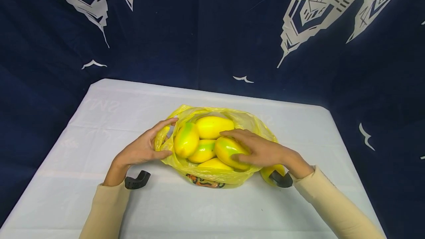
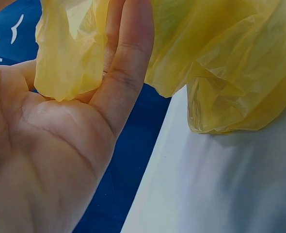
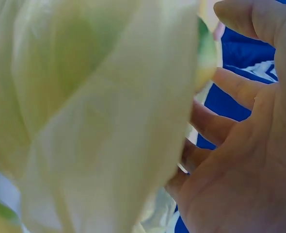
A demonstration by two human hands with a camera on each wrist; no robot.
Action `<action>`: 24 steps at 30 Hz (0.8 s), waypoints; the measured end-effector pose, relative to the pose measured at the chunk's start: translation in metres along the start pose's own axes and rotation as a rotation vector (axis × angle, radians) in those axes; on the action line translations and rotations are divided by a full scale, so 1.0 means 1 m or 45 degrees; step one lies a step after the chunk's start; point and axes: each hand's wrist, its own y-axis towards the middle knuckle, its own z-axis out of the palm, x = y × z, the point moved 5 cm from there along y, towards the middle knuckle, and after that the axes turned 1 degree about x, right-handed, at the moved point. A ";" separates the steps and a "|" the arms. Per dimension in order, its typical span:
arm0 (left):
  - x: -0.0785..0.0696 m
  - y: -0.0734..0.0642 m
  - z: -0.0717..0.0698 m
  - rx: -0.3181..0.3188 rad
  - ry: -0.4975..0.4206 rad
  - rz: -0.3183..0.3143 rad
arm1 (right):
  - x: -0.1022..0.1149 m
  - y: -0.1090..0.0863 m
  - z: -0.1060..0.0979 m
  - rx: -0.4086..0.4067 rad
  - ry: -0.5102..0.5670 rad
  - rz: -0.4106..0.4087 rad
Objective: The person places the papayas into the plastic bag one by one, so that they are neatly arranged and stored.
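A yellow plastic bag [image 1: 235, 180] stands with its mouth open upward, and several yellow-green mangoes [image 1: 186, 141] lie inside. My left hand [image 1: 142, 148] holds the bag's left side, thumb nearer me; in the left wrist view a strip of the bag [image 2: 70, 63] hangs against the fingers. At the bag's right half, my right hand [image 1: 260, 150] grips a mango [image 1: 227, 150] between thumb and fingers. The right wrist view has the bag's side [image 3: 109, 126] covering much of it, with part of the mango [image 3: 207, 68] by the fingers.
Another mango [image 1: 268, 174] lies outside the bag at its right, partly under the right wrist. A white cloth covers the table [image 1: 83, 135]. Behind it hangs a dark blue curtain [image 1: 172, 47] with white prints. Dark wrist-mounted pieces [image 1: 137, 180] sit near both wrists.
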 end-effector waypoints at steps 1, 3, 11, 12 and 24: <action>0.000 0.000 0.000 -0.001 0.002 0.000 | -0.001 -0.001 -0.002 -0.018 0.001 0.023; 0.000 0.000 0.000 0.002 0.000 -0.002 | -0.001 -0.005 -0.008 -0.065 0.004 0.055; 0.001 0.000 0.002 0.027 -0.069 -0.008 | -0.011 -0.033 -0.038 -0.323 0.087 0.074; 0.001 0.000 0.002 0.026 -0.067 -0.009 | -0.013 -0.037 -0.041 -0.357 0.086 0.080; 0.001 0.000 -0.001 0.004 0.011 -0.018 | -0.043 -0.089 -0.054 -0.894 0.227 0.194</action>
